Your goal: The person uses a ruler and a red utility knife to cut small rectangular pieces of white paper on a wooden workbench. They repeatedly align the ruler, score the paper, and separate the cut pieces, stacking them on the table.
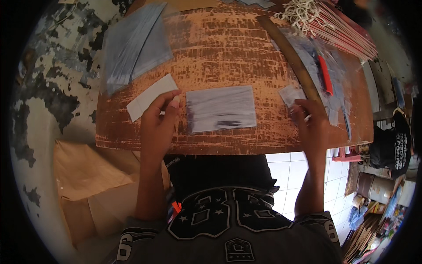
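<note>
My left hand (158, 121) pinches a white paper strip (150, 97) near the front left of a worn orange-brown wooden table (220, 48). My right hand (311, 121) holds the corner of a small clear plastic piece (291, 94) at the front right. Between my hands a clear plastic sleeve (221, 108) with a grey sheen lies flat on the table, touched by neither hand.
A stack of clear plastic sheets (134, 44) lies at the back left. A long wooden ruler (290, 57) runs diagonally at the right, beside more plastic with a red cutter (325, 75). White cords and thin sticks (325, 20) lie at the back right. Brown paper (88, 176) sits below left.
</note>
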The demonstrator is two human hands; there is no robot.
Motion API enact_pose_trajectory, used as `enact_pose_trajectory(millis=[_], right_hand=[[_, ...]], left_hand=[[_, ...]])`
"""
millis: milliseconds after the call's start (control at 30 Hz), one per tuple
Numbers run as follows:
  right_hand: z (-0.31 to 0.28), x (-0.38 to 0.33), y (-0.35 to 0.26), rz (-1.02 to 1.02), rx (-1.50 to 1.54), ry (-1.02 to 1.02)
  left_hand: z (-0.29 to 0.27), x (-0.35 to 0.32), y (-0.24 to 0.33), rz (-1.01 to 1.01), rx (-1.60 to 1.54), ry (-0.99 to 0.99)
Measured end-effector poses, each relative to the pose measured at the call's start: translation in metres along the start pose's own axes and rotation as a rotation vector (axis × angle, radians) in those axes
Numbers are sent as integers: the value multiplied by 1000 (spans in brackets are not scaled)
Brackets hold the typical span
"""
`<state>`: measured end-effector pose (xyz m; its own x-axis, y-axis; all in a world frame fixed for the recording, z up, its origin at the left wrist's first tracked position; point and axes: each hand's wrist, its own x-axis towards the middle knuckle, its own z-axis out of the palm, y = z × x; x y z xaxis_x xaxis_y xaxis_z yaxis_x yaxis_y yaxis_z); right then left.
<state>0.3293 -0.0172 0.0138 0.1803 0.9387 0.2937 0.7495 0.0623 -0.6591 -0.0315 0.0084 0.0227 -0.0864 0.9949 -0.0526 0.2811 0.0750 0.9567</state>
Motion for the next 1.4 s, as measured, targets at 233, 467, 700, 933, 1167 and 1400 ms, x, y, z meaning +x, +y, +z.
enact_pose_trajectory(millis=[233,467,700,933,1167,1400], right_hand=[[60,-11,-46,-39,8,-134],[70,-12,-61,-7,21,-179],[69,-5,-58,125,274,-274],[66,-1,-49,336,527,-396],[63,2,-45,367,651,-370],[59,5,-34,238,766,-358]], left_hand=[[7,-21,-23,114,254,16],[10,-27,-24,72,209,-17],[7,-23,-40,100,78,-34],[2,-21,-41,-52,-192,-90],[4,-24,-52,-22,-232,-68],[9,-27,-46,-6,-389,-68]])
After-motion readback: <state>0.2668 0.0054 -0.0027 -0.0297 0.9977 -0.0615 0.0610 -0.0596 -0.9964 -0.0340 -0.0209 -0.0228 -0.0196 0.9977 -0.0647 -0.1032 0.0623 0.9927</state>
